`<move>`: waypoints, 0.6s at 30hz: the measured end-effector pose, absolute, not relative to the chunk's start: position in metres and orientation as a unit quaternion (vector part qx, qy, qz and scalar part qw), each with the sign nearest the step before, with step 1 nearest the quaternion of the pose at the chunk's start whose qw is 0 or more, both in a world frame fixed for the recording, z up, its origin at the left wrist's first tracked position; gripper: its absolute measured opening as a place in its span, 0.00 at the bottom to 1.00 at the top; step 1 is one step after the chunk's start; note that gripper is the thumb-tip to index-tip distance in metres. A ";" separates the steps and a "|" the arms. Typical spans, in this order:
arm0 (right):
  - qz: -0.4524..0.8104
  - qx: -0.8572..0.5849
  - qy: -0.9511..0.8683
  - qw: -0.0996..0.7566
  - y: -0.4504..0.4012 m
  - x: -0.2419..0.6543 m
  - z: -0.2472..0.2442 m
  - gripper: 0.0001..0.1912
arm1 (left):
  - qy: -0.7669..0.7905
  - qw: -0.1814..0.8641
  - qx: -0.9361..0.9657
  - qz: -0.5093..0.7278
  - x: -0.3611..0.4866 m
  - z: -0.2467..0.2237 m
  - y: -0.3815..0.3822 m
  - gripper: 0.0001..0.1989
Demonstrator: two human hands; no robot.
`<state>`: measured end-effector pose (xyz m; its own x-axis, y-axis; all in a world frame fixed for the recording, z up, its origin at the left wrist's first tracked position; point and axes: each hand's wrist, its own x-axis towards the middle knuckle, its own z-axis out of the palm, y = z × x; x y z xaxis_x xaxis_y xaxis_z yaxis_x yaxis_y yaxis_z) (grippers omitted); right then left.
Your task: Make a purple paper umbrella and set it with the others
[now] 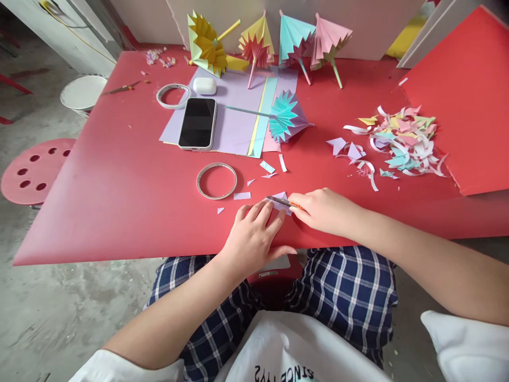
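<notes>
Left hand (254, 236) palm-down, fingers spread over purple paper (283, 208)

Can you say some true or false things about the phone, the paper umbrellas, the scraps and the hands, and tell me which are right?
1. The phone lies on purple paper. True.
2. The left hand holds the orange-handled cutting tool. False: the right hand does.
3. There are five paper umbrellas. True.
4. The big pile of scraps is in a bowl. False: it's on the red table.
</notes>
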<state>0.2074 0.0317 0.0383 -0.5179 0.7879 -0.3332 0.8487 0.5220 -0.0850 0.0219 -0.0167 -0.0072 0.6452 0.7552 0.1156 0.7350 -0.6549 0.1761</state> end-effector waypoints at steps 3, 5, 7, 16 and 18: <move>-0.121 0.472 0.866 0.113 0.030 0.211 0.032 0.13 | 0.413 0.057 0.904 0.091 0.021 -0.008 -0.017 0.39; -0.119 0.473 0.867 0.099 0.029 0.213 0.029 0.13 | 0.413 0.056 0.904 0.093 0.021 -0.008 -0.018 0.39; -0.119 0.472 0.869 0.088 0.028 0.214 0.027 0.13 | 0.410 0.054 0.905 0.097 0.021 -0.008 -0.017 0.39; -0.116 0.469 0.871 0.091 0.028 0.213 0.028 0.13 | 0.401 0.051 0.909 0.105 0.021 -0.011 -0.017 0.39; -0.117 0.468 0.871 0.095 0.028 0.212 0.030 0.13 | 0.401 0.053 0.909 0.103 0.021 -0.011 -0.017 0.38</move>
<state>0.2124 0.0280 0.0297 -0.5446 0.7925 -0.2745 0.8368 0.5353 -0.1148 0.0207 -0.0169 -0.0111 0.6568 0.7398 0.1458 0.7181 -0.6727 0.1784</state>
